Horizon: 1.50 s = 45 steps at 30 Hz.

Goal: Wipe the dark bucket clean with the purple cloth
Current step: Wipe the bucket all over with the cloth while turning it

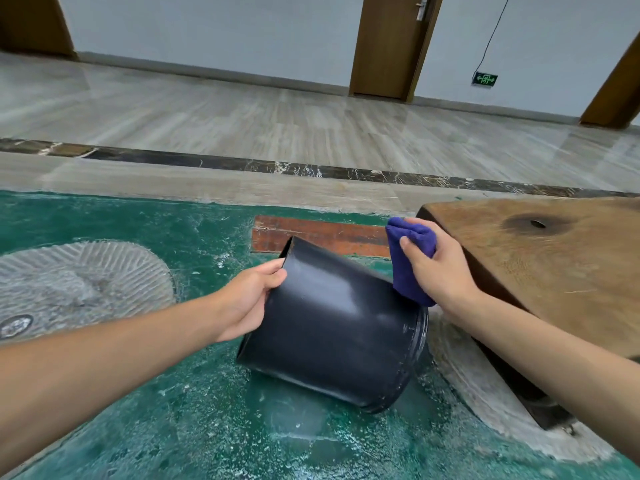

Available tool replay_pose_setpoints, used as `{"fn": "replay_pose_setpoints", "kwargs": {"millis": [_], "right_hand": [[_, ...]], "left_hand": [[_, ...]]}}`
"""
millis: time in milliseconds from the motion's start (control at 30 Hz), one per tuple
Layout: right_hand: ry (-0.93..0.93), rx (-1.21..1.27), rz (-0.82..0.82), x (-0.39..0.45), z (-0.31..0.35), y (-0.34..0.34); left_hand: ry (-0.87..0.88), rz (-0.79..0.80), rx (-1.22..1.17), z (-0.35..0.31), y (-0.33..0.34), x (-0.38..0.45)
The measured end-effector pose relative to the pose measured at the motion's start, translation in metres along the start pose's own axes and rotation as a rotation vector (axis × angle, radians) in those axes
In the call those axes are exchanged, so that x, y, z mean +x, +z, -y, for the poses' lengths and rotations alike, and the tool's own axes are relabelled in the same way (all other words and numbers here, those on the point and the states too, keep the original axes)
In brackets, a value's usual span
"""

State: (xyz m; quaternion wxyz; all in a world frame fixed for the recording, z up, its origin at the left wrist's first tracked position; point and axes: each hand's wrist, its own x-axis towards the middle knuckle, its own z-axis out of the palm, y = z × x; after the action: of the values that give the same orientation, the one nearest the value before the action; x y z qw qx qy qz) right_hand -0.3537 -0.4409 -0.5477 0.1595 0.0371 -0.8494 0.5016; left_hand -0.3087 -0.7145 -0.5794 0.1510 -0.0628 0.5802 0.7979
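The dark bucket (332,327) is tilted on its side over the green floor, its base toward the upper left and its rim toward the lower right. My left hand (247,299) grips the bucket at its base edge. My right hand (438,263) holds the bunched purple cloth (408,258), which hangs down against the bucket's upper right side near the rim. The bucket's wall is glossy with faint pale streaks. Its inside is hidden from this angle.
A thick wooden slab (540,258) stands right of the bucket, close behind my right hand. The worn green floor (156,393) has a grey ribbed circle (79,282) at left and a red-brown patch (322,235) behind the bucket. Pale tiled floor and doors lie beyond.
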Motion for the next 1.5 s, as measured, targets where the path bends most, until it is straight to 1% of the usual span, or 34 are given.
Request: {"fn": "replay_pose_setpoints", "kwargs": {"millis": [100,233,367,467,600,700,767,867,1000,1033,1133,1233,1333,1400,1500], "right_hand": [[-0.06,-0.087,-0.002,0.002,-0.002,0.008],[-0.132,-0.232,0.118,0.003,-0.012,0.018],[-0.045,-0.411,0.264,-0.002,-0.03,0.018],[-0.027,-0.47,0.268,-0.013,-0.043,0.014],[-0.038,-0.415,0.177,-0.026,-0.052,0.013],[-0.028,-0.4,0.113,-0.041,-0.053,0.015],[-0.021,-0.389,0.109,-0.052,-0.055,0.017],[0.021,-0.377,0.156,-0.076,-0.061,0.024],[0.036,-0.263,0.246,-0.118,-0.08,0.035],[0.05,-0.245,0.286,-0.126,-0.086,0.036],[0.083,-0.242,0.418,-0.144,-0.1,0.039],[0.195,-0.2,0.51,-0.16,-0.114,0.034],[0.274,-0.104,0.564,-0.178,-0.128,0.02],[0.284,-0.005,0.501,-0.175,-0.131,0.011],[0.228,0.116,0.274,-0.143,-0.123,0.003]], "left_hand": [[-0.008,-0.02,0.026,0.002,-0.005,0.002],[-0.012,-0.008,0.116,0.0,-0.006,0.008],[-0.032,0.027,0.218,-0.006,-0.005,0.012],[-0.052,0.045,0.261,-0.005,-0.002,0.018],[-0.043,-0.045,0.269,-0.005,0.009,0.023],[-0.02,-0.079,0.335,-0.001,0.013,0.029],[-0.014,-0.097,0.315,0.001,0.013,0.033],[-0.019,-0.19,0.228,0.002,0.008,0.034],[-0.053,-0.206,0.096,0.007,-0.017,0.039],[-0.07,-0.231,0.075,0.01,-0.025,0.039],[-0.09,-0.327,0.07,0.017,-0.048,0.034],[-0.097,-0.402,0.062,0.025,-0.062,0.033],[-0.099,-0.418,0.053,0.028,-0.067,0.037],[-0.104,-0.389,0.068,0.026,-0.068,0.04],[-0.095,-0.401,0.058,0.024,-0.069,0.044]]}}
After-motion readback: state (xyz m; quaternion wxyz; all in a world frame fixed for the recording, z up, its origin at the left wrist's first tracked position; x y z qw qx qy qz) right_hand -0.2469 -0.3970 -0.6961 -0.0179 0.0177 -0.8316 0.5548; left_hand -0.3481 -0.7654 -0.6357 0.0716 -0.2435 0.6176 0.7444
